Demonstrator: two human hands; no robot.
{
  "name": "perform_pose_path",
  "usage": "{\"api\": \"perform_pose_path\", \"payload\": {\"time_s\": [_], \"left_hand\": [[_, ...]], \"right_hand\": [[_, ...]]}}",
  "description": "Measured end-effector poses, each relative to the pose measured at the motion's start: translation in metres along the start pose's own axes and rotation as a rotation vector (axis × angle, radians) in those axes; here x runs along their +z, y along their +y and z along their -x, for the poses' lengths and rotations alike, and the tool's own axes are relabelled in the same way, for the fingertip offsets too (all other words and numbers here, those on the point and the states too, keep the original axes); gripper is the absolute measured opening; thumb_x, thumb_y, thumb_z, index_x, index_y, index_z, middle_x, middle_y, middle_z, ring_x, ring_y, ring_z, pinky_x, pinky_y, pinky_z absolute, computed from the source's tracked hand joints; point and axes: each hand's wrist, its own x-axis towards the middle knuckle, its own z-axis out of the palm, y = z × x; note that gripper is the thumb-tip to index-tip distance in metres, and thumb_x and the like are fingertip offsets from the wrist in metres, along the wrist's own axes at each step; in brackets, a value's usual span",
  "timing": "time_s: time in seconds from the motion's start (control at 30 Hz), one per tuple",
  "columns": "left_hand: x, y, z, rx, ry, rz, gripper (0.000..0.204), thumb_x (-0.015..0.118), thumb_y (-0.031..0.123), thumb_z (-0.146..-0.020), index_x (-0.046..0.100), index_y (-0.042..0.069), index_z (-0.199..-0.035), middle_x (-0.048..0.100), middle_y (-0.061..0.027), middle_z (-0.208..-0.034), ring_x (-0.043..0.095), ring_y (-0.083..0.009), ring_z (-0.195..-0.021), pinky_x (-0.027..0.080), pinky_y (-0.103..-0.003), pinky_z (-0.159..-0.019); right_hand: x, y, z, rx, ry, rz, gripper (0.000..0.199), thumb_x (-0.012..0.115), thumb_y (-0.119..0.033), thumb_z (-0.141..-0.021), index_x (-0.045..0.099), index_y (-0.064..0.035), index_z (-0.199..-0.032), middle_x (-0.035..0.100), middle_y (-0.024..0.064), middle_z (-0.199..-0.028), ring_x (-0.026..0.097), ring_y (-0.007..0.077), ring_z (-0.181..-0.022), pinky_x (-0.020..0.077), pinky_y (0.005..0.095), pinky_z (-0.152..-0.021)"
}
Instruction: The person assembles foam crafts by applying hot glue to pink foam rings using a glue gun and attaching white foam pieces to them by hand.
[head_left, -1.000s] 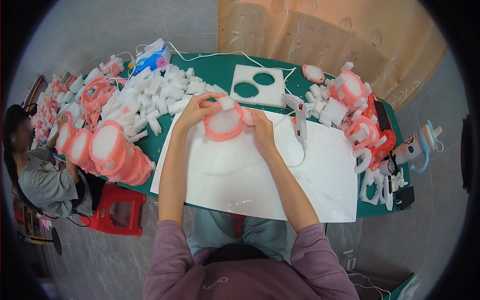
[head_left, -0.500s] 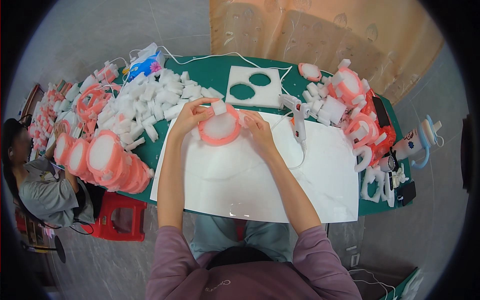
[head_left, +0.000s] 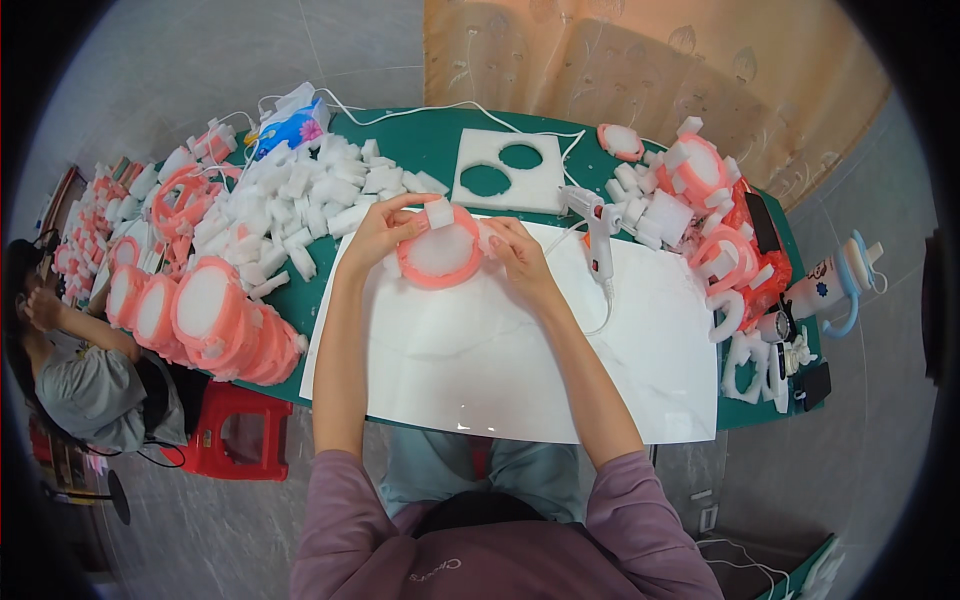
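Between my two hands is a pink foam ring [head_left: 440, 280] with a round white centre, held above the white sheet. A small white foam block [head_left: 439, 213] stands at its upper edge, and more white foam shows at each side. My left hand [head_left: 385, 235] is closed on the ring's left side, fingers at the block. On the right rim, my right hand [head_left: 517, 252] pinches the foam there; its fingertips partly cover that piece. A white glue gun [head_left: 599, 238] lies to the right of my right hand, its cord trailing over the sheet.
Loose white foam blocks [head_left: 300, 195] heap up at the left, behind stacked pink foam rounds [head_left: 205, 305]. A foam sheet with two round holes [head_left: 510, 198] lies at the back. Pink foam pieces [head_left: 700, 165] and a bottle [head_left: 815, 290] crowd the right. Another person [head_left: 90, 390] sits at far left.
My hands and the pink ring stay nearly in place. At far left, the other person's hand has risen from the table toward their head.
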Motion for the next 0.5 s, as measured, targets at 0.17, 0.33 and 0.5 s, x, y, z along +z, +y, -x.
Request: {"api": "perform_pose_path", "payload": {"time_s": [0.17,0.33,0.5], "left_hand": [[0.0014,0.0021,0.0006,-0.004,0.005,-0.018,0.042,0.059,0.009,-0.074,0.051,0.003,-0.115,0.063,-0.0082,-0.086,0.056,-0.0099,-0.077,0.045,-0.021,-0.069],[0.0005,0.0006,0.0002,0.006,-0.004,-0.002,0.042,0.059,0.008,-0.074,0.051,0.003,-0.115,0.063,-0.0082,-0.086,0.056,-0.0099,-0.078,0.044,-0.021,-0.069],[0.0013,0.003,0.0006,-0.002,-0.01,-0.023,0.043,0.06,0.009,-0.075,0.05,0.003,-0.116,0.062,-0.0085,-0.088,0.057,-0.0105,-0.079,0.044,-0.021,-0.071]], "right_hand": [[-0.0018,-0.003,0.0008,-0.023,-0.016,0.048,0.03,0.045,-0.019,-0.088,0.052,0.0002,-0.11,0.047,0.0074,-0.106,0.047,0.0165,-0.094,0.0385,0.0247,-0.079],[-0.0007,-0.0044,0.0011,0.016,-0.018,0.0,0.03,0.045,-0.02,-0.088,0.053,0.0,-0.109,0.048,0.0071,-0.106,0.047,0.0169,-0.094,0.038,0.0249,-0.08],[-0.0002,-0.0069,0.0012,0.012,-0.015,-0.028,0.03,0.045,-0.02,-0.088,0.054,0.0008,-0.107,0.048,0.0072,-0.106,0.047,0.0161,-0.095,0.0377,0.0246,-0.081]]}}
